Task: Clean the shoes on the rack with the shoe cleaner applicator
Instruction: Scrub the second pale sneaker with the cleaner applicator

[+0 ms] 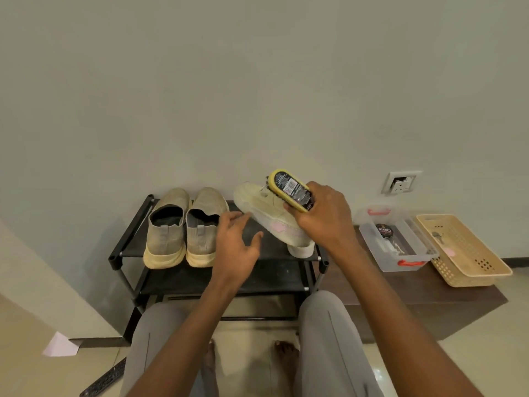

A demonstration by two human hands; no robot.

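Your knees [329, 339] in grey trousers sit closest, with your bare feet [283, 353] on the tile between them, partly hidden by your forearms. Your left hand [237, 242] hovers over the top shelf of the black shoe rack [123, 247], fingers spread and relaxed, holding nothing, its fingertips close to the cream sneaker [266, 213]. Your right hand [323, 222] grips the yellow shoe cleaner applicator [290, 189] and presses its underside against that sneaker, which is tilted on the right end of the top shelf with its heel near the front rail. To the left, a pair of beige slip-on shoes [183, 224] stands side by side, heels at the front edge, leaving bare shelf between them and the sneaker. On the low brown bench [429, 305] to your right, a clear plastic box [398, 245] with red handles holds a round black tin and other items too blurred to name; just beside it, a tan perforated basket [463, 250] holds small objects you cannot make out. Its far corner overhangs the bench edge.
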